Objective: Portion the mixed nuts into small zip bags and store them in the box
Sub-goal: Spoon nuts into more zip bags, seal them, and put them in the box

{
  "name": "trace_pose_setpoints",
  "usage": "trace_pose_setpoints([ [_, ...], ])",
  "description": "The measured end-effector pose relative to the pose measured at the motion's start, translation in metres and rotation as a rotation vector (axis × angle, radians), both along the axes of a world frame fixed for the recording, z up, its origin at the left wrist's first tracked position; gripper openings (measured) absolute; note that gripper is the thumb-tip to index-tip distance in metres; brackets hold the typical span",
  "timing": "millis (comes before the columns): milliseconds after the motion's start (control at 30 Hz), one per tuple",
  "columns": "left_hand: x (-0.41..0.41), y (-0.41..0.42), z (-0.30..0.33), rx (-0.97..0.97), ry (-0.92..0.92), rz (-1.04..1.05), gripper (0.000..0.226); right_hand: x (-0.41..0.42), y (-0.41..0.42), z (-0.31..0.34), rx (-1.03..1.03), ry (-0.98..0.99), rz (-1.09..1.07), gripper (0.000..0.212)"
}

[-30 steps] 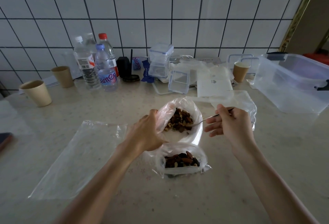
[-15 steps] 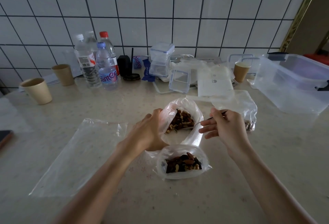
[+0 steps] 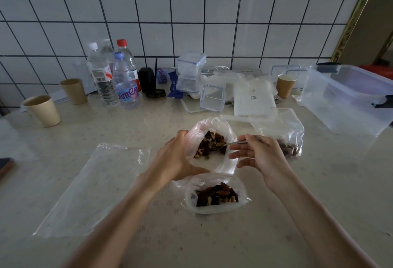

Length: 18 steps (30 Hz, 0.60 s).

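**While nuts are being scooped, a spill is the main hazard**

Head view: Because the upper bag (image 3: 212, 140) is kept open only by the left hand (image 3: 176, 159), which is curled round its near-left rim, a slackened grip would probably let the soft mouth fold shut over the spoon (image 3: 234, 143) or tip the mixed nuts (image 3: 210, 144) onto the counter (image 3: 297, 214). A heaped scoop could also shed pieces on the way across, since the lower bag (image 3: 217, 193) stands just below with a floppy, unsupported opening and nothing is holding it steady. That lower bag already carries a portion of nuts and is not yet zipped, so a knock from either wrist might roll it over.

The spoon handle is pinched by the right hand (image 3: 261, 157) between thumb and upper fingers; the lower fingers are spread loosely beneath and touch nothing that can be made out. The bowl of the spoon is pushed into the nuts inside the upper bag.

A third bag (image 3: 282, 138) with some nuts lies behind the right hand, and a flat empty bag (image 3: 95, 187) lies to the left. The clear storage box (image 3: 348, 101) stands open at the far right, well apart from the hands, with no filled bags visible inside.
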<state>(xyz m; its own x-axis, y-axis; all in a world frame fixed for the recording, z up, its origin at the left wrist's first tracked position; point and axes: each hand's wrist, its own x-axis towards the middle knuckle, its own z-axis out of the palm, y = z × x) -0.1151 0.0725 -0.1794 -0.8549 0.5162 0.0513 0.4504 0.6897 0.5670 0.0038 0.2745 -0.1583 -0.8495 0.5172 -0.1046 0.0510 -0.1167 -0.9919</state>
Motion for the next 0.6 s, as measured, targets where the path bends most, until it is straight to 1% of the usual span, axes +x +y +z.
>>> trace_pose_setpoints([
  [167, -0.002, -0.001, 0.005, -0.001, -0.02, 0.021, 0.127, 0.003, 0.006, 0.005, -0.043, 0.026, -0.045, 0.03],
  [233, -0.001, -0.004, 0.011, 0.024, -0.005, 0.028, 0.124, 0.005, 0.008, 0.008, -0.041, 0.048, -0.041, 0.03],
  [267, 0.001, -0.006, 0.014, 0.05, 0.018, 0.035, 0.119, 0.005, 0.008, 0.009, -0.038, 0.066, -0.036, 0.03],
  [333, 0.007, -0.012, 0.02, 0.126, 0.112, 0.045, 0.098, 0.007, 0.007, 0.013, -0.024, 0.102, -0.023, 0.03],
  [433, 0.021, -0.023, 0.028, 0.251, 0.289, 0.032, 0.056, 0.009, 0.004, 0.018, -0.015, 0.151, 0.005, 0.032],
  [467, 0.028, -0.027, 0.032, 0.28, 0.322, 0.019, 0.044, 0.01, 0.004, 0.019, -0.023, 0.167, 0.014, 0.033],
  [533, 0.042, -0.035, 0.037, 0.284, 0.299, -0.031, 0.03, 0.012, 0.004, 0.022, -0.04, 0.195, 0.026, 0.034],
  [600, 0.057, -0.042, 0.037, 0.241, 0.228, -0.061, 0.027, 0.014, 0.006, 0.026, -0.055, 0.216, 0.038, 0.035],
])
